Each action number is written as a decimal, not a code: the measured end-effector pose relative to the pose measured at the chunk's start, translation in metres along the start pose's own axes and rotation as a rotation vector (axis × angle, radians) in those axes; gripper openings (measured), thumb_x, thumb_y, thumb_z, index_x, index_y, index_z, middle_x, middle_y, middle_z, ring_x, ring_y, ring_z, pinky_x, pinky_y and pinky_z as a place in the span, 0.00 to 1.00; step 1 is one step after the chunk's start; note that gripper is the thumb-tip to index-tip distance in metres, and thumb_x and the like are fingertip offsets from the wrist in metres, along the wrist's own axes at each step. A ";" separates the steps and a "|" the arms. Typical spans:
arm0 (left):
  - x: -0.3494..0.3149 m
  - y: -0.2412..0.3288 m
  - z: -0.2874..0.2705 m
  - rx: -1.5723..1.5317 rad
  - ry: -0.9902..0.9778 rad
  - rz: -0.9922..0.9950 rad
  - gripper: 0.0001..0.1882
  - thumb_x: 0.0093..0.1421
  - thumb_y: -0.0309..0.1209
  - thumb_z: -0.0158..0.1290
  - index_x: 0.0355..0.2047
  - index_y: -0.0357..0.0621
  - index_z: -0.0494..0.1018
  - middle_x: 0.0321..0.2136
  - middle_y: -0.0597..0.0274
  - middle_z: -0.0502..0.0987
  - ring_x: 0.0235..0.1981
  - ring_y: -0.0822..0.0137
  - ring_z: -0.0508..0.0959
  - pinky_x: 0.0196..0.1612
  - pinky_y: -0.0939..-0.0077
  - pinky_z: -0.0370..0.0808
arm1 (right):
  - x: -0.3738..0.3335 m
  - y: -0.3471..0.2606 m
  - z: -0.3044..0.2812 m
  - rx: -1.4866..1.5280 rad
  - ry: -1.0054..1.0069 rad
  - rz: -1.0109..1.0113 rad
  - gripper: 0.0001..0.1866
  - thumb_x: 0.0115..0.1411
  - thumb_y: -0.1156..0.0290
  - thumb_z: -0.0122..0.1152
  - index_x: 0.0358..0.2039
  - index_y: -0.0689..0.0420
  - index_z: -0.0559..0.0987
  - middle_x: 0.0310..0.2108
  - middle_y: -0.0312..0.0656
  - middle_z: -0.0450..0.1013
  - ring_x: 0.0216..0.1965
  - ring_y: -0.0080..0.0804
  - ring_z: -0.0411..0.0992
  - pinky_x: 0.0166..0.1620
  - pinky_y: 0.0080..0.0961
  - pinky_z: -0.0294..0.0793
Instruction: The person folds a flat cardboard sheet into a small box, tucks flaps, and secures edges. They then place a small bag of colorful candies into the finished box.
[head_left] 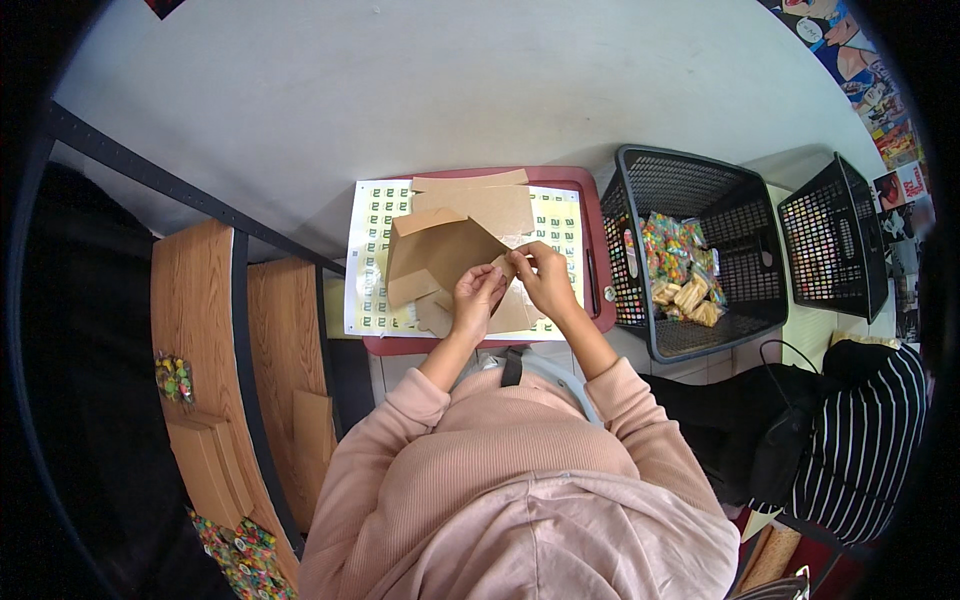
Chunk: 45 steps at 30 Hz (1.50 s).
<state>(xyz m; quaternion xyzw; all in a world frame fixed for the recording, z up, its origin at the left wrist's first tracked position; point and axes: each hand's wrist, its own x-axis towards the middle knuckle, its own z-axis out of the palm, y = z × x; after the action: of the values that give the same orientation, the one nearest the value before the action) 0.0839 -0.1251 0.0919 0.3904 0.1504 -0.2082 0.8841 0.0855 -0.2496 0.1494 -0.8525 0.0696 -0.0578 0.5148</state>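
A brown cardboard box (432, 258), partly folded up with flaps standing out, rests on sheets of printed labels (368, 300). My right hand (543, 278) pinches the box's near right corner between thumb and fingers. Close beside it, my left hand (478, 301) has its fingers closed on a flap of the same box. Flat cardboard pieces (505, 208) lie behind the box, and more cardboard shows beneath my hands. My fingers partly hide the corner they grip.
The labels lie on a red-rimmed table (598, 262). To its right stands a black basket (672, 340) holding colourful packets (672, 245), with another black basket (835, 240) beyond. At left, wooden shelves (195, 290) hold flat cardboard (208, 465) and colourful packets (240, 560).
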 end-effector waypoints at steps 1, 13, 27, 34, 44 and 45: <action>-0.001 0.002 0.001 -0.011 0.007 -0.002 0.08 0.55 0.26 0.53 0.35 0.40 0.67 0.30 0.63 0.72 0.32 0.73 0.73 0.40 0.80 0.74 | 0.000 -0.001 0.001 -0.001 0.003 -0.009 0.09 0.53 0.74 0.54 0.28 0.69 0.75 0.27 0.55 0.71 0.28 0.44 0.73 0.33 0.31 0.71; -0.005 0.013 0.000 -0.057 -0.018 0.001 0.08 0.57 0.25 0.51 0.36 0.41 0.65 0.32 0.63 0.72 0.34 0.73 0.74 0.42 0.78 0.74 | -0.009 -0.021 0.009 -0.030 0.026 -0.118 0.05 0.49 0.80 0.55 0.27 0.69 0.74 0.29 0.54 0.70 0.31 0.44 0.73 0.32 0.29 0.76; -0.012 0.023 -0.001 0.146 0.035 0.031 0.17 0.58 0.26 0.49 0.46 0.41 0.58 0.36 0.63 0.68 0.39 0.73 0.71 0.43 0.71 0.74 | -0.004 -0.018 0.012 -0.054 0.028 -0.055 0.08 0.43 0.78 0.60 0.25 0.69 0.74 0.26 0.52 0.72 0.28 0.40 0.76 0.29 0.27 0.75; -0.018 0.033 -0.003 0.119 0.035 -0.046 0.24 0.57 0.24 0.50 0.52 0.38 0.54 0.37 0.61 0.68 0.39 0.71 0.72 0.43 0.73 0.74 | -0.003 -0.019 0.008 -0.036 -0.003 0.057 0.08 0.43 0.76 0.61 0.24 0.67 0.75 0.23 0.50 0.74 0.28 0.36 0.76 0.29 0.26 0.74; -0.018 0.029 -0.012 0.135 0.021 -0.121 0.23 0.56 0.23 0.50 0.50 0.34 0.55 0.38 0.59 0.69 0.40 0.69 0.72 0.45 0.73 0.74 | -0.008 -0.018 0.012 -0.059 0.011 -0.011 0.08 0.42 0.77 0.63 0.23 0.66 0.74 0.22 0.47 0.73 0.27 0.33 0.75 0.30 0.24 0.73; -0.018 0.029 -0.012 0.134 0.015 -0.125 0.23 0.56 0.23 0.50 0.50 0.34 0.55 0.39 0.58 0.69 0.41 0.69 0.72 0.45 0.74 0.74 | -0.008 -0.017 0.012 -0.078 0.016 -0.036 0.08 0.42 0.77 0.64 0.22 0.65 0.73 0.22 0.45 0.73 0.27 0.31 0.75 0.30 0.22 0.73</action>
<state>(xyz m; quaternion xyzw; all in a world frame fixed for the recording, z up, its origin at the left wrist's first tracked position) 0.0809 -0.0939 0.1102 0.4401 0.1668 -0.2697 0.8401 0.0807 -0.2298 0.1582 -0.8725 0.0603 -0.0711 0.4797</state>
